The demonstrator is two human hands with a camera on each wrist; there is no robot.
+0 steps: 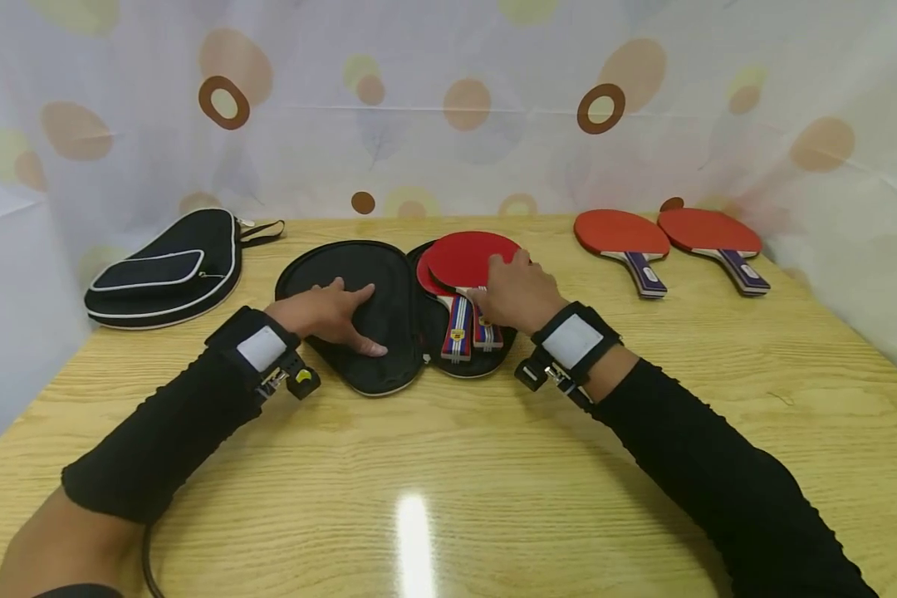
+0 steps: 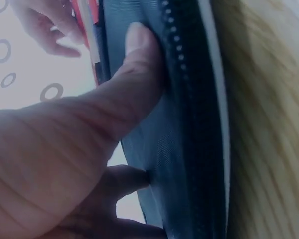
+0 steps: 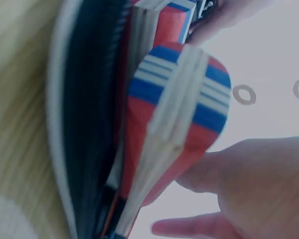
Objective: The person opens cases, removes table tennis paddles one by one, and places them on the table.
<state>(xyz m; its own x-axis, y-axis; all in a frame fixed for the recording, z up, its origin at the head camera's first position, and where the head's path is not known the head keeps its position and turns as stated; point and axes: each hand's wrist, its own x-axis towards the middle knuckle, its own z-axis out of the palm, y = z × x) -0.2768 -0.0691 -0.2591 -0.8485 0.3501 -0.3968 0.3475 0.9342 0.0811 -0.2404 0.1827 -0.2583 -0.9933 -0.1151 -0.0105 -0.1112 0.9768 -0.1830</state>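
A black paddle case (image 1: 347, 270) lies unzipped and spread flat in the middle of the table. My left hand (image 1: 332, 316) rests on its left half, fingers spread; the left wrist view has the thumb (image 2: 139, 64) pressing the fabric near the zipper. On the right half are two red table tennis paddles with striped handles, the upper paddle (image 1: 473, 256) overlapping the lower paddle (image 1: 456, 332). My right hand (image 1: 523, 292) grips the upper paddle by its right side, near the blade and handle. Close in the right wrist view is a striped handle (image 3: 179, 94); some fingertips are hidden.
A closed black case (image 1: 168, 270) with white piping and a strap stands at the back left. Two more red paddles with purple handles, one paddle (image 1: 620, 237) beside another paddle (image 1: 710, 232), lie at the back right. A patterned curtain (image 1: 419, 108) hangs behind the table.
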